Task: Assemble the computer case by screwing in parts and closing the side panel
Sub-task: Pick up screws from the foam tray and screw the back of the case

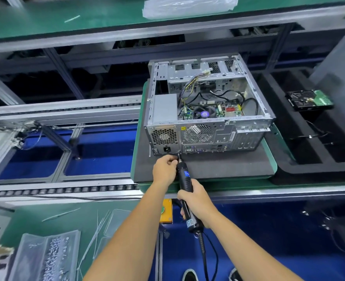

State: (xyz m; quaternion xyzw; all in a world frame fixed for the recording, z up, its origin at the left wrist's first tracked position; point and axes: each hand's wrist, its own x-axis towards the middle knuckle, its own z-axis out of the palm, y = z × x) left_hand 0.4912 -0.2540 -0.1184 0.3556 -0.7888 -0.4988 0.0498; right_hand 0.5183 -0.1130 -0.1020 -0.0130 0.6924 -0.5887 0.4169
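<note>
An open grey computer case (206, 110) lies on its side on a dark foam pad (218, 167), its rear panel facing me and its motherboard and cables showing from above. My right hand (196, 199) grips the black electric screwdriver (184, 177), whose bit touches the lower rear edge of the case by the power socket. My left hand (164, 169) is closed around the screwdriver's tip, steadying it there. Whether it holds a screw I cannot tell.
A tray of screws (50, 254) and loose cable ties (98, 226) lie on the green bench at lower left. A hard drive (309, 100) rests in a black foam tray at right. A grey panel (337, 78) stands at far right. Conveyor rails (62, 110) run left.
</note>
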